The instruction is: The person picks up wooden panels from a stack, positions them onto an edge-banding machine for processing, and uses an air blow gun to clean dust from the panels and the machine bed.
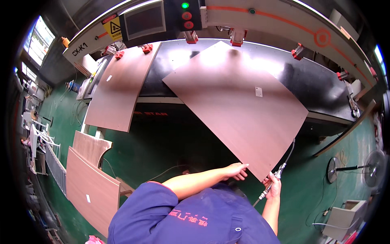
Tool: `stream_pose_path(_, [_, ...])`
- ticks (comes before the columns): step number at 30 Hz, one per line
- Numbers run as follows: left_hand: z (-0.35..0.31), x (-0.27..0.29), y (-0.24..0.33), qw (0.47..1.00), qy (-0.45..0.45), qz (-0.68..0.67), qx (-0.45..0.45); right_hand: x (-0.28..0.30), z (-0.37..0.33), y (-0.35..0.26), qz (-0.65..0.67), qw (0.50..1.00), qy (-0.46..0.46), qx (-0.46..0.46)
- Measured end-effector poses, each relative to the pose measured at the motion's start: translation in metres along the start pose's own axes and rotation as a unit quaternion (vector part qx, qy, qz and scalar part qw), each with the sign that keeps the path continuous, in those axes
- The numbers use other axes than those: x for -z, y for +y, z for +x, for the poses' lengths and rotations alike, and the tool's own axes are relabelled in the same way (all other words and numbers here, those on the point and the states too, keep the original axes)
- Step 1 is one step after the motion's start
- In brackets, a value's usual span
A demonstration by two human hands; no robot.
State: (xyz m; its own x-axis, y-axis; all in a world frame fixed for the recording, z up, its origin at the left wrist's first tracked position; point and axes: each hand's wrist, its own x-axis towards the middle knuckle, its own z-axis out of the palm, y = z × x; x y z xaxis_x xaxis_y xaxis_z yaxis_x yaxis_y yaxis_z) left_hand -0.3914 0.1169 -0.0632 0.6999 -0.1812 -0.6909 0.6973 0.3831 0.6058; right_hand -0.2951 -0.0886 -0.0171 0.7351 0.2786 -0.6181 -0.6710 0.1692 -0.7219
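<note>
A person seen from above wears a dark blue short-sleeved work shirt with a thin red trim at the sleeve edge, small red printed characters across the chest, and bare forearms below the sleeves.

Screen: a grey rectangular screen (144,19) in a dark frame, on the machine's beam above the far edge of the worktop (325,87), left of the middle.
Warning sign: a yellow square sign (113,27) with a black triangle, just left of the screen on the same beam.
Large panel label: a small white rectangular label (258,92) on the large brown panel (235,101), toward its right corner.
Left panel label: a tiny white label (109,78) on the brown panel (120,87) overhanging the worktop's left end.
Floor panel label: a small white label (88,198) on the leaning brown panel (91,195) at lower left.
</note>
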Motion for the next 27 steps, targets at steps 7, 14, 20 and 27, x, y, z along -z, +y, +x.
stream_pose_path(7, [-0.075,0.124,0.051,0.833,0.384,0.275,-0.287,0.032,0.053,-0.030,-0.014,0.994,0.105,0.030])
stream_pose_path(14, [-0.133,0.298,0.097,0.627,0.670,0.359,-0.173,0.050,0.119,-0.072,-0.101,0.976,0.157,0.111])
stream_pose_path(20, [-0.118,0.356,0.125,0.669,0.653,0.351,-0.051,0.061,0.153,-0.094,-0.146,0.969,0.183,0.083])
stream_pose_path(27, [-0.091,0.383,0.144,0.689,0.648,0.301,-0.123,0.058,0.173,-0.103,-0.160,0.954,0.247,0.063])
